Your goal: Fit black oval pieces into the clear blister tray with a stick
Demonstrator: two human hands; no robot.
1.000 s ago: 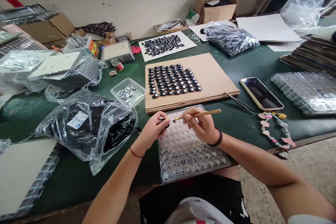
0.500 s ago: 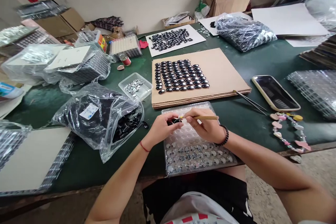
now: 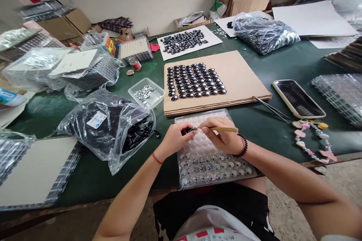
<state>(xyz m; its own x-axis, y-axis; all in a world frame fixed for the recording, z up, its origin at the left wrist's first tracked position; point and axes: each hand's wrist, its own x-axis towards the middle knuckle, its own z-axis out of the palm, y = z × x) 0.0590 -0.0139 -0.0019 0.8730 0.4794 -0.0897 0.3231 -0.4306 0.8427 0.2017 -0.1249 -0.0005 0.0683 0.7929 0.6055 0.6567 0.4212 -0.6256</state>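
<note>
My left hand [image 3: 177,138] is closed on a small black oval piece [image 3: 185,131], mostly covered by the fingers. In my right hand [image 3: 222,135] is a thin wooden-handled brush-like tool [image 3: 226,129], its tip meeting the piece between the two hands; the tip is too small to make out. Both hands are above a clear plastic tray [image 3: 199,145] with round pockets. Small round silvery pieces [image 3: 217,167] fill its nearer rows. Just beyond, rows of black oval pieces with shiny centres [image 3: 195,79] lie on stacked brown cardboard [image 3: 240,75].
Left of the tray are an opened plastic bag of black pieces [image 3: 104,120] and a clear box of silvery bits [image 3: 147,92]. Tweezers [image 3: 271,108], a phone [image 3: 299,98] and a beaded strap [image 3: 300,134] lie to the right. A white board with black pieces [image 3: 183,41] is farther back.
The wooden-handled tool has tilted slightly flatter, and my right hand has shifted a little. Both hands keep their hold. The view itself has moved slightly.
</note>
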